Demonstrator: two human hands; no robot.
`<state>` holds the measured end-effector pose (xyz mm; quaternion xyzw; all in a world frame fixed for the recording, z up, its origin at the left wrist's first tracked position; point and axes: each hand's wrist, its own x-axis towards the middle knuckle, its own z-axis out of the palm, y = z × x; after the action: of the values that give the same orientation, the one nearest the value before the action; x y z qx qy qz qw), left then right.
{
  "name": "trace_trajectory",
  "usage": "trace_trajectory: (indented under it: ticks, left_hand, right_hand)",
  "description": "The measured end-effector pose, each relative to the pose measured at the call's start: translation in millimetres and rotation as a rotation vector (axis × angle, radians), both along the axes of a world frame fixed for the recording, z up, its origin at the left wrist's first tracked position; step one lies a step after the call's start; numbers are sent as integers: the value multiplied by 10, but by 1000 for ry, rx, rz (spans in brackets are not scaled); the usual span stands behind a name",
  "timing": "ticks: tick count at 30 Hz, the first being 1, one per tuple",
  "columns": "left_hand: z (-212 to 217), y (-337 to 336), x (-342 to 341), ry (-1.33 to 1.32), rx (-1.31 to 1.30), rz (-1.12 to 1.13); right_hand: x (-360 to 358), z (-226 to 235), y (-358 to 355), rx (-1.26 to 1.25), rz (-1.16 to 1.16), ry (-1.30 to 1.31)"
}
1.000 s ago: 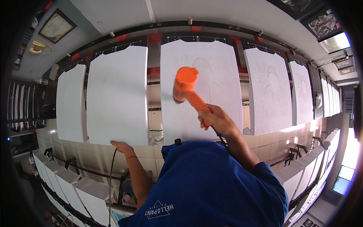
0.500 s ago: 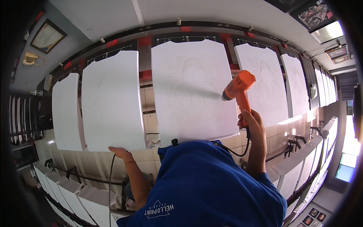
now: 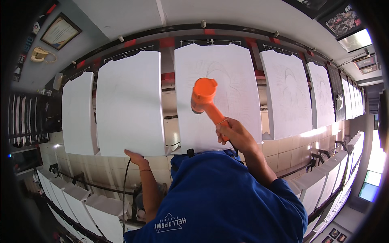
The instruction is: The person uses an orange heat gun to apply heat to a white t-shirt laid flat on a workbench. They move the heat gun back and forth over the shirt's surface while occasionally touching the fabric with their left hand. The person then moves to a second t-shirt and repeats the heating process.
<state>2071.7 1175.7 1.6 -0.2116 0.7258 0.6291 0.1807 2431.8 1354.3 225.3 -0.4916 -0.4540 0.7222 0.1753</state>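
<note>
My right hand (image 3: 237,135) grips an orange heat gun (image 3: 205,91) by its handle. The gun is held over a white shirt (image 3: 194,125) stretched on a flat black board, its nozzle pointing down and left. Faint grey outlines mark that shirt. My left hand (image 3: 134,158) is at the near edge of the plain white shirt (image 3: 129,101) to the left. From that hand a thin black cord (image 3: 125,182) hangs; the fingers seem closed round it, partly hidden.
More white shirts on boards line the long rack, among them an outlined shirt (image 3: 285,97) on the right and a narrow shirt (image 3: 79,115) at far left. Behind me stands another row of white boards (image 3: 103,206). A black rail (image 3: 178,29) runs along the far side.
My right hand has swung the heat gun left, from the middle shirt's right side to over its middle-left. My left hand stays at the near edge of the left shirt. The view has shifted slightly.
</note>
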Motion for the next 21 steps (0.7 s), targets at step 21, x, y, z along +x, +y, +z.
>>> trace_trajectory:
  ticks: [21]
  left_hand:
    - [-85, -38, -41, 13, 101, -49]
  right_hand:
    - [1130, -84, -187, 104, -668, -212]
